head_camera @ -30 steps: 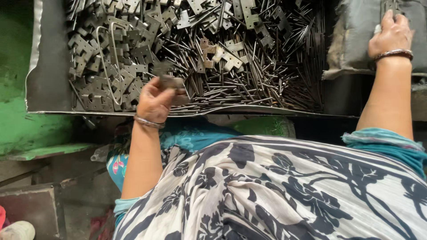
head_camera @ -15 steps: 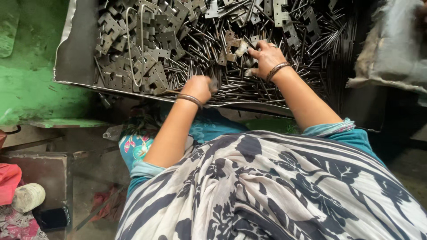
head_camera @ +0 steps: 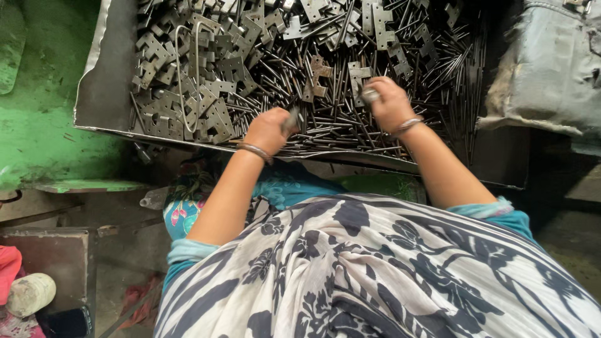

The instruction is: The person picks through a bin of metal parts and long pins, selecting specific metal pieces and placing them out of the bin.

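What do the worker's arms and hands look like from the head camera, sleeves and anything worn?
Both hands are bare, no gloves. The left hand has a thin metal bangle at the wrist; the right hand wears a similar bangle. Forearms are uncovered; short teal sleeves end near the elbows, under a black-and-white floral drape.

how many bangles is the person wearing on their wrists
2. One metal bangle sits on the left wrist, just behind the left hand; the other bangle is on the right wrist behind the right hand. Sleeves might hide others.

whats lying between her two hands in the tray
Thin dark metal pins, loosely heaped, fill the stretch between the left hand and right hand, seen in the head view.
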